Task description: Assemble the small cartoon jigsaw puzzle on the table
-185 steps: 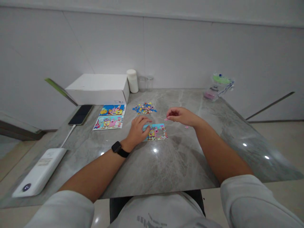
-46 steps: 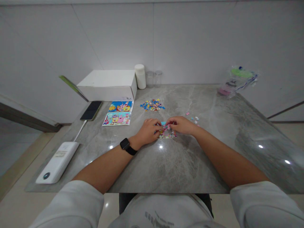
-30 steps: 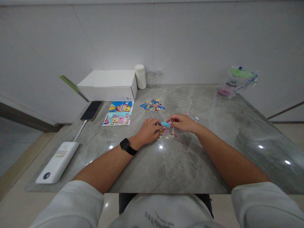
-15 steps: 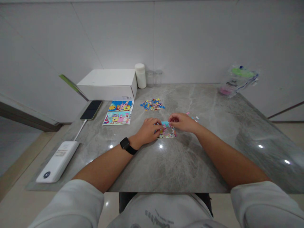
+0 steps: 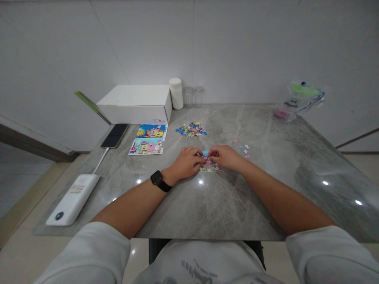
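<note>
A small, partly assembled jigsaw puzzle (image 5: 211, 168) lies on the table in front of me, with cartoon figures and a light-blue upper edge. My left hand (image 5: 186, 162) covers its left side, fingers bent and gripping that edge. From the right, my right hand (image 5: 225, 156) reaches over the puzzle with thumb and forefinger pinched on a small pink puzzle piece (image 5: 209, 161). The fingertips of both hands nearly meet, hiding part of the picture. Several loose pieces (image 5: 246, 146), pink and pale, are scattered right of my right hand.
Beyond the puzzle is a pile of colourful pieces (image 5: 192, 129). Two cartoon picture cards (image 5: 147, 146) lie left, near a phone (image 5: 114, 136) cabled to a white power bank (image 5: 73, 200). Behind stand a white box (image 5: 134, 104), a white bottle (image 5: 177, 94) and two glasses; a plastic bag (image 5: 299, 101) sits far right.
My right hand has shifted slightly down and left over the puzzle, uncovering more loose pieces beside it. The left hand stays at the puzzle's left side.
</note>
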`<state>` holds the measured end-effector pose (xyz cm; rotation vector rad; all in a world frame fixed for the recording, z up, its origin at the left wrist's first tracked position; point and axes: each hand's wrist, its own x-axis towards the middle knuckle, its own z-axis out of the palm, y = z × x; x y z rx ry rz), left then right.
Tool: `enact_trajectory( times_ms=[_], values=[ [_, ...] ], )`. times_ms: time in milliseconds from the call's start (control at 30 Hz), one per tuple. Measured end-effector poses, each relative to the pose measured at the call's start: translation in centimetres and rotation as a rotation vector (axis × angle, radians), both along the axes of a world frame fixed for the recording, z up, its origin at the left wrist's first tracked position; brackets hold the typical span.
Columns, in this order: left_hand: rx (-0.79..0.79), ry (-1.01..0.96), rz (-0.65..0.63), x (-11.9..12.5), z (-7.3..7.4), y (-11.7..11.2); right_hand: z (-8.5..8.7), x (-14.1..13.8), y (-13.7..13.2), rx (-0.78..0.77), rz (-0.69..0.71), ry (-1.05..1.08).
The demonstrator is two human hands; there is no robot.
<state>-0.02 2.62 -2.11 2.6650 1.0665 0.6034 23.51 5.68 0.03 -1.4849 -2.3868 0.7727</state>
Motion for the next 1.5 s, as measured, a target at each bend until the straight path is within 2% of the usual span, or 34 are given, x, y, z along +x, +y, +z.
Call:
enact_trajectory(
  times_ms=[200, 467, 700, 833, 1000, 1167, 1500],
  values=[
    [0.009, 0.0, -0.005, -0.1, -0.2, 0.0, 0.0, -0.6, -0.4, 0.066, -0.033, -0.107],
    [-0.007, 0.004, -0.007, -0.1, -0.4, 0.2, 0.7, -1.4, -1.1, 0.076, -0.076, -0.213],
    [-0.017, 0.003, -0.006, 0.0, -0.1, 0.1, 1.7, -0.3, -0.9, 0.137, -0.085, -0.276],
    [-0.018, 0.001, -0.01, 0.0, -0.1, 0.2, 2.1, 0.1, -1.0, 0.133, -0.022, -0.302],
    [-0.002, 0.0, -0.007, 0.0, -0.1, 0.2, 1.4, -0.2, -1.2, 0.127, 0.076, -0.274],
    [0.002, -0.002, -0.01, 0.0, -0.4, 0.3, 1.0, -0.4, -1.3, 0.129, 0.078, -0.294],
    [-0.014, -0.007, -0.014, 0.0, -0.5, 0.4, 1.4, -0.6, -1.7, 0.149, 0.057, -0.324]
  ],
)
